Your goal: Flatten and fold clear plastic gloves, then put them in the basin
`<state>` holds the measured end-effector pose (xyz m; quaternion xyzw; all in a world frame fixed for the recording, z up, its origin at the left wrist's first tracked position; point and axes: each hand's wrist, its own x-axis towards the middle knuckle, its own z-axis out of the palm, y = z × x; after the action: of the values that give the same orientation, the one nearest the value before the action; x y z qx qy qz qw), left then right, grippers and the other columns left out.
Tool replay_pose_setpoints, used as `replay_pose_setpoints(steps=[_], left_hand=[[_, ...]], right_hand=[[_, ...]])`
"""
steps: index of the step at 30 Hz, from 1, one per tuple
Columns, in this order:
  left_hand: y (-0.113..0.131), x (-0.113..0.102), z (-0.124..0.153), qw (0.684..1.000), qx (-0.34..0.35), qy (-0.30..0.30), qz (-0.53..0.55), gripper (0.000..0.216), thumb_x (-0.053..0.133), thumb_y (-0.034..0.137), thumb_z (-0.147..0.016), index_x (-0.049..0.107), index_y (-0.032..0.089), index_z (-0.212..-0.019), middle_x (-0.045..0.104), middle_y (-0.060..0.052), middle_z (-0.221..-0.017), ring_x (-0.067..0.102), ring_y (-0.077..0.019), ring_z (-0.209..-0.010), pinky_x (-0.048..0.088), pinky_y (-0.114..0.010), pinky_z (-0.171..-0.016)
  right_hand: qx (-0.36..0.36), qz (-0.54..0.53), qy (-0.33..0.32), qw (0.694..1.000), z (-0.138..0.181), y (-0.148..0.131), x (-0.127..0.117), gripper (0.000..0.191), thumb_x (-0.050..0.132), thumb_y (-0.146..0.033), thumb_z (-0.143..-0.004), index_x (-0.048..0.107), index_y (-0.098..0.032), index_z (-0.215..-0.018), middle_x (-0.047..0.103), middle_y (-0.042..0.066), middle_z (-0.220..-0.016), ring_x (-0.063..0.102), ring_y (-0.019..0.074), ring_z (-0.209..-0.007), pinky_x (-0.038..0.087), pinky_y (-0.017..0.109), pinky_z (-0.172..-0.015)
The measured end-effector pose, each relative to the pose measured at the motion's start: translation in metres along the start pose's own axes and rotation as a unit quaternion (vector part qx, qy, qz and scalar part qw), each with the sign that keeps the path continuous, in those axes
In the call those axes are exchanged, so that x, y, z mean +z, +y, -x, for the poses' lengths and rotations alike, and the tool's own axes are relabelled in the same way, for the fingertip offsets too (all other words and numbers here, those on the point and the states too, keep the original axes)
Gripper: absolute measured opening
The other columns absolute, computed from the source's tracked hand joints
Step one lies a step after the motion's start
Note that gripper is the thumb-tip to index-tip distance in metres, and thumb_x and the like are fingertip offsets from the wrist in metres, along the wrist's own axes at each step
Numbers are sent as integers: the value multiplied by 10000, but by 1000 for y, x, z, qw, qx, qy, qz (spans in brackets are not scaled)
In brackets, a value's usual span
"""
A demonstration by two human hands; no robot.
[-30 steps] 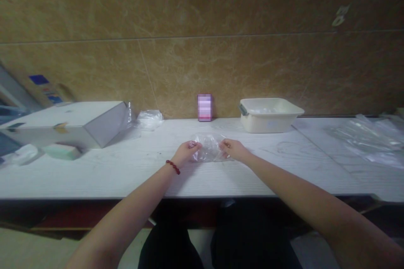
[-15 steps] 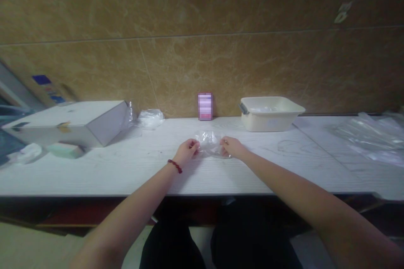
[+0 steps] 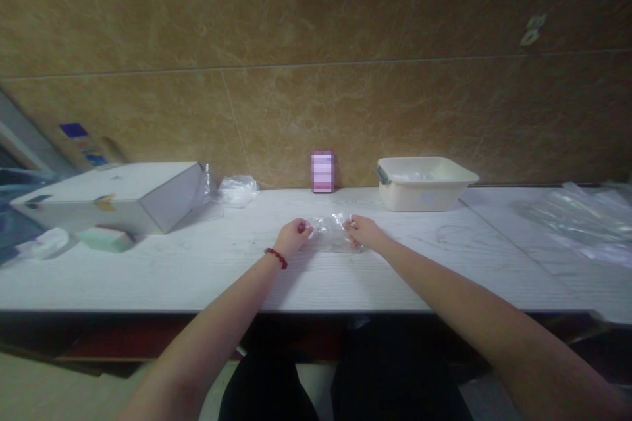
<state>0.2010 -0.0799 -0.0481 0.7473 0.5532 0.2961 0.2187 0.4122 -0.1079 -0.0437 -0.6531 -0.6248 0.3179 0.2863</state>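
Observation:
A clear plastic bag [image 3: 328,235] is stretched between my two hands, just over the white tabletop [image 3: 197,276]. My left hand [image 3: 295,235] pinches its left side, fingers closed; a dark red beaded bracelet [image 3: 276,256] circles that wrist. On the opposite side my right hand [image 3: 363,231] grips the bag's right edge between thumb and fingers. Glare on the thin film hides whether anything lies inside it.
Against the wall stand a phone [image 3: 322,172] and a cream plastic bin [image 3: 419,197]. At left are a white box [image 3: 113,191], a pale green block [image 3: 106,239] and crumpled clear plastic [image 3: 238,191]. More clear plastic bags [image 3: 582,217] lie at right.
The bag now lies flatter and wider between my hands; before, it was more bunched up. Both hands keep their hold nearly in place. The camera view has shifted slightly.

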Motion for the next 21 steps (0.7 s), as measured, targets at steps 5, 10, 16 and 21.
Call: replay_pose_setpoints(steps=[5,10,16,21], left_hand=[[2,4,-6,993,-51,-41,95,390,510,255,-683,453,161,-1058,573,-4,-668,496,-79,-479,358,-171,-439],[9,3,-18,972,-57,-129,186,392,477,117,-676,492,119,-1068,539,18,-570,430,-49,-432,317,-142,-403],[11,-5,-29,957,-88,-219,166,476,457,35,-618,494,69,-1092,477,42,-428,418,-64,-394,322,-160,-400],[-2,-2,-30,967,-67,-189,159,552,489,44,-606,444,117,-1151,538,23,-514,465,-71,-442,360,-170,-446]], right_hand=[[-1,66,51,996,-7,-5,-9,233,463,-362,-733,522,-192,-882,567,-32,-551,497,55,-395,351,139,-396],[-8,116,79,990,-22,-7,-15,262,520,-335,-668,563,-173,-870,613,3,-685,515,66,-489,343,145,-443],[16,153,69,986,-43,-5,-19,256,464,-344,-692,589,-152,-808,607,18,-636,496,73,-440,319,163,-415],[-13,168,87,982,-47,3,-17,218,487,-332,-681,585,-152,-755,611,24,-659,538,96,-554,347,170,-499]])
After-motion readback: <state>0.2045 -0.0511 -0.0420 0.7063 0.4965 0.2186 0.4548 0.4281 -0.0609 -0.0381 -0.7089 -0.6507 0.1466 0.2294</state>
